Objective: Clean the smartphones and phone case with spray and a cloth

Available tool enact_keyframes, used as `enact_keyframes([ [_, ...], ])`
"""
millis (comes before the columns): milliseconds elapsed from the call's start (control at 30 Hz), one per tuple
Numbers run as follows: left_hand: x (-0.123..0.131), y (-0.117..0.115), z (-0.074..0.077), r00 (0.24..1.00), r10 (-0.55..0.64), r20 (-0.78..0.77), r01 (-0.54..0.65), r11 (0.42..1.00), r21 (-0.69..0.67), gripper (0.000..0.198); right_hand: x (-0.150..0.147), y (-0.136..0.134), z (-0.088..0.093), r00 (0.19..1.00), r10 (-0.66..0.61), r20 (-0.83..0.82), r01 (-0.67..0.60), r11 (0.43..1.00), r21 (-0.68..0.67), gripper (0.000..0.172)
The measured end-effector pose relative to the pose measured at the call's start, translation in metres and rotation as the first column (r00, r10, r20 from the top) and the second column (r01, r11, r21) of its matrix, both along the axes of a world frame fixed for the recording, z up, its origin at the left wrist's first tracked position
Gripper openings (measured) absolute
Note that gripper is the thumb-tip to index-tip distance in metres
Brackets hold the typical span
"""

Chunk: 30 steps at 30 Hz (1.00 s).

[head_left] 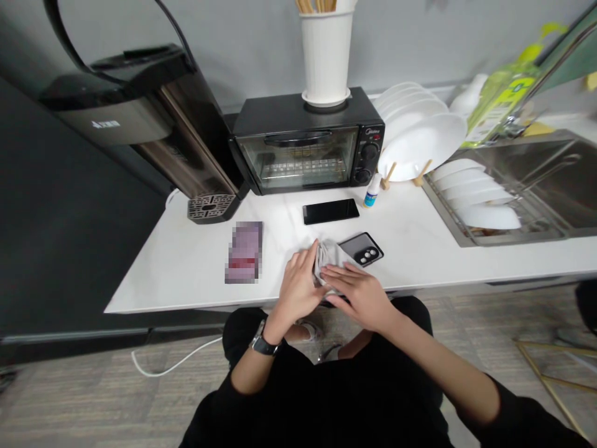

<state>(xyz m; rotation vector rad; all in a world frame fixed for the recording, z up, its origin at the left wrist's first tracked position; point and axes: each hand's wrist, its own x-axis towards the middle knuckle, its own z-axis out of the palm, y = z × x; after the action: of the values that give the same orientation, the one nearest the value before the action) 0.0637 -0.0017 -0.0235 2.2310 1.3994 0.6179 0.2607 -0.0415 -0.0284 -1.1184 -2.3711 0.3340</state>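
A light grey cloth [332, 254] is bunched between my two hands near the counter's front edge. My left hand [298, 283] grips its left side, the thumb reaching toward the middle. From the right, my right hand [359, 294] presses its fingers onto the cloth. Whether anything lies inside the folds is hidden. A dark-rimmed phone case [360, 247] with camera holes sits just behind my right hand, partly covered by the cloth. Farther back lies a black phone [331, 212], beside a small white spray bottle [372, 191] with a blue label.
A blurred-out purple rectangular item [245, 252] lies on the white counter [181, 261] to the left. Behind stand a tall drink dispenser [186, 143] and a toaster oven [303, 149] with a white cup [326, 56] on top. Racked plates [420, 146] and a sink [550, 186] are at right.
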Motion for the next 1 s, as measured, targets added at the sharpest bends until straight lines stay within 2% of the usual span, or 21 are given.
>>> enact_keyframes([
  [67,0.0,-0.001,0.001,1.0,-0.001,0.013,0.001,1.0,0.002,0.108,0.03,0.001,0.001,0.999,-0.022,0.023,0.022,1.0,0.008,0.043],
  [133,0.002,-0.001,0.003,0.999,-0.011,0.036,0.011,1.0,-0.008,0.109,0.061,0.007,0.0,0.989,-0.136,0.058,0.133,0.989,0.058,0.045],
  [233,0.004,0.002,0.005,0.998,-0.026,0.06,0.028,0.999,-0.021,0.108,0.075,0.02,-0.004,0.95,-0.303,0.078,0.293,0.949,0.117,0.052],
  [333,0.003,0.003,0.004,0.996,-0.046,0.077,0.048,0.999,-0.019,0.108,0.041,0.025,-0.009,0.939,-0.341,0.045,0.334,0.935,0.115,0.065],
  [433,0.001,0.003,-0.001,0.998,-0.045,0.042,0.046,0.999,-0.013,0.107,-0.007,0.013,-0.009,0.977,-0.214,0.01,0.212,0.974,0.085,0.071],
  [500,-0.001,0.001,-0.003,0.999,-0.032,0.002,0.032,0.999,-0.008,0.107,-0.019,0.003,-0.007,0.995,-0.099,-0.005,0.099,0.994,0.054,0.072],
  [567,-0.001,-0.001,-0.003,1.0,-0.018,-0.007,0.018,1.0,0.001,0.11,-0.006,-0.004,-0.003,0.999,-0.04,-0.01,0.041,0.999,0.024,0.063],
  [633,0.0,-0.002,0.0,1.0,-0.006,0.019,0.005,1.0,0.011,0.114,0.025,-0.002,-0.001,0.999,-0.045,0.02,0.044,0.999,0.023,0.049],
  [700,0.002,-0.001,0.004,0.999,-0.004,0.05,0.004,1.0,0.001,0.117,0.058,0.007,-0.002,0.987,-0.143,0.072,0.136,0.987,0.088,0.044],
  [767,0.003,0.001,0.006,0.998,-0.016,0.068,0.017,1.0,-0.018,0.119,0.076,0.018,-0.004,0.954,-0.278,0.111,0.256,0.95,0.176,0.046],
  [800,0.004,0.002,0.006,0.997,-0.025,0.074,0.027,0.999,-0.026,0.119,0.074,0.022,-0.006,0.936,-0.332,0.118,0.304,0.93,0.208,0.049],
  [867,0.004,0.004,0.006,0.996,-0.036,0.081,0.039,0.999,-0.032,0.116,0.053,0.025,-0.01,0.917,-0.383,0.109,0.352,0.907,0.23,0.06],
  [933,0.002,0.005,0.004,0.996,-0.048,0.076,0.05,0.998,-0.033,0.112,0.017,0.02,-0.012,0.937,-0.34,0.083,0.317,0.925,0.208,0.071],
  [1000,0.001,0.005,0.002,0.998,-0.05,0.044,0.051,0.998,-0.032,0.109,-0.013,0.009,-0.011,0.97,-0.238,0.05,0.227,0.96,0.167,0.075],
])
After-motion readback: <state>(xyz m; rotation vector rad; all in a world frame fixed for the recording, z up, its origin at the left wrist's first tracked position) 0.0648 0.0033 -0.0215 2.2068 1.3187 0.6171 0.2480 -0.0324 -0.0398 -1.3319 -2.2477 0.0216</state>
